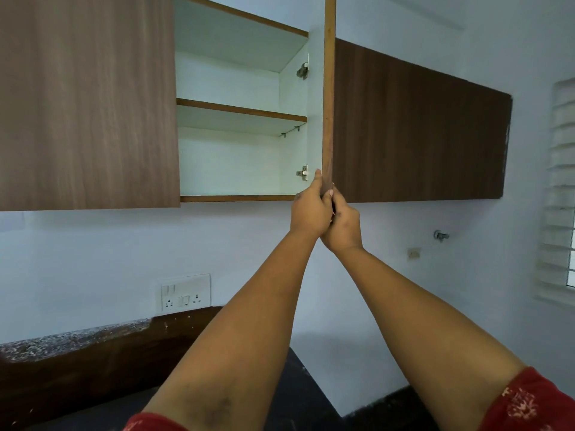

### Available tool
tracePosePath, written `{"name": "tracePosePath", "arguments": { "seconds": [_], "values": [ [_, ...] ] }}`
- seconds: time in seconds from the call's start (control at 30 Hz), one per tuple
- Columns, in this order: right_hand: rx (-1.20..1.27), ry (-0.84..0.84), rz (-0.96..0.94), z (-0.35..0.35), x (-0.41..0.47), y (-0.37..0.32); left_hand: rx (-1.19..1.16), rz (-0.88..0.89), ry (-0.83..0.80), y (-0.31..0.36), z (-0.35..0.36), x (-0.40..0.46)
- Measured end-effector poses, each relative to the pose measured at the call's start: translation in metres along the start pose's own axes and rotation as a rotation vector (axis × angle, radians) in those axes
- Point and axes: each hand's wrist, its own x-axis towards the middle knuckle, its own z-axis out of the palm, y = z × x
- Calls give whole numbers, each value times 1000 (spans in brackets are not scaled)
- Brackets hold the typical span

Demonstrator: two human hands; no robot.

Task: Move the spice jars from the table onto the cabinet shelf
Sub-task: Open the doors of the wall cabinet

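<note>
Together both hands, left hand (311, 209) and right hand (342, 223), grip cabinet door (328, 88) edge

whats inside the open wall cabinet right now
The open white-lined wooden wall cabinet holds one white middle shelf and shows no jars. The shelf's top surface is seen from below, so it is mostly hidden.

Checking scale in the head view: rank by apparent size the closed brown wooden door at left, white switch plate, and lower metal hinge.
1. Closed brown wooden door
2. White switch plate
3. Lower metal hinge
</note>
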Motion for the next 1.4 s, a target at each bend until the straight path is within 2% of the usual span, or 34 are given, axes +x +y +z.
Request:
{"name": "tracePosePath", "arguments": {
  "seconds": [0.17, 0.27, 0.33, 0.37, 0.47, 0.57, 0.67, 0.83, 0.9, 0.97, 1.03, 1.13, 1.2, 1.3, 1.4],
  "values": [
    [-274, 43, -90, -23, -10, -16, 37, -8, 1, 18, 19, -7],
    [-854, 38, -337, -48, -13, -23, 69, 1, -2, 36, 29, -7],
    [-1013, 59, -408, -63, -12, -27, 84, -5, -32, 48, 37, -11],
    [-1001, 56, -412, -71, -13, -31, 84, 0, -49, 54, 43, -14],
    [-723, 23, -279, -89, -11, -40, 87, 43, -109, 66, 59, -23],
    [-581, 120, -242, -108, -4, -47, 53, 62, -235, 74, 75, -31],
    [-185, 215, -70, -121, -1, -56, 38, 68, -398, 79, 89, -36],
    [-154, 266, -26, -145, 6, -57, 67, 39, -535, 83, 103, -36],
    [-243, 283, -46, -151, 4, -57, 78, 12, -552, 83, 108, -39],
    [-445, 307, -61, -156, 3, -55, 69, 1, -561, 82, 111, -41],
    [-732, 302, -115, -159, 6, -54, 60, -2, -557, 81, 113, -42],
    [-1311, 153, -252, -161, 5, -55, 52, -2, -546, 77, 111, -39],
    [-1410, 197, -320, -154, 3, -54, 43, 1, -517, 73, 109, -37],
    [-1400, 344, -398, -135, 1, -53, 28, 1, -429, 64, 100, -35],
    [-1457, 332, -454, -108, 4, -49, 31, 23, -349, 49, 84, -28]
  ]
}}
